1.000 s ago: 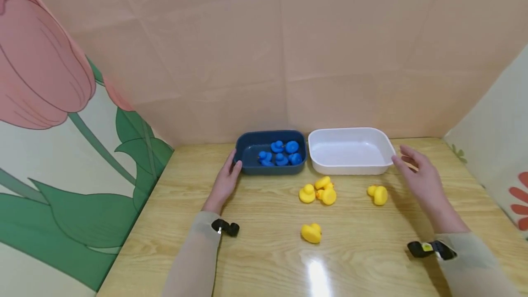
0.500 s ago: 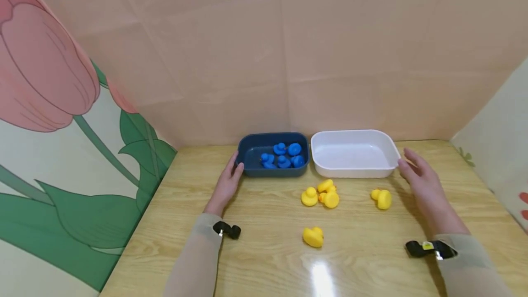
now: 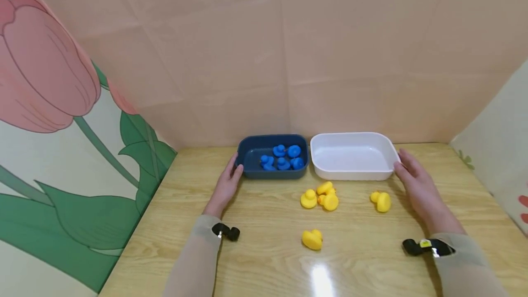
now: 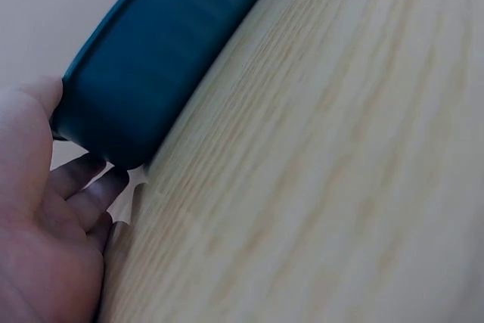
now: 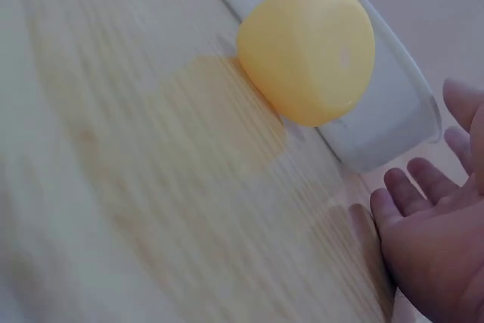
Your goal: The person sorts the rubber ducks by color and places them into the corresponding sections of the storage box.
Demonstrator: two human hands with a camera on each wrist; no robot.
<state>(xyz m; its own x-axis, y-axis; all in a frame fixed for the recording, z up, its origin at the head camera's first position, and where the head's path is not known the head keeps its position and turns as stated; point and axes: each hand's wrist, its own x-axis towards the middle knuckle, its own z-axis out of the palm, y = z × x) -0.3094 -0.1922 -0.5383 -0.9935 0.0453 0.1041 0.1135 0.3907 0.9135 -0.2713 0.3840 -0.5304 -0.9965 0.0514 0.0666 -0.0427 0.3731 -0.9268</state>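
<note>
My left hand [image 3: 224, 186] is at the left end of a dark blue tray [image 3: 272, 174]; its thumb and fingers [image 4: 98, 191] touch the tray's end with little curl. Inside that tray sit several blue rubber ducks [image 3: 283, 164]. By the right end of a white tray [image 3: 352, 174] is my right hand [image 3: 420, 189], fingers spread and loosely bent. A small gap shows between them and that tray in the right wrist view. A yellow rubber duck [image 5: 310, 51] lies on its side before the white tray. The white tray holds nothing visible.
On the wooden table [image 3: 264, 260], a cluster of yellow rubber ducks [image 3: 323, 196] lies in front of the trays. Another yellow duck [image 3: 312, 239] is nearer the front. A draped pinkish backdrop [image 3: 284, 58] rises right behind the trays.
My right hand has moved slightly left, closer to the white tray's right end. My left hand stays at the dark tray. The whole head view has shifted a little; the ducks appear unmoved.
</note>
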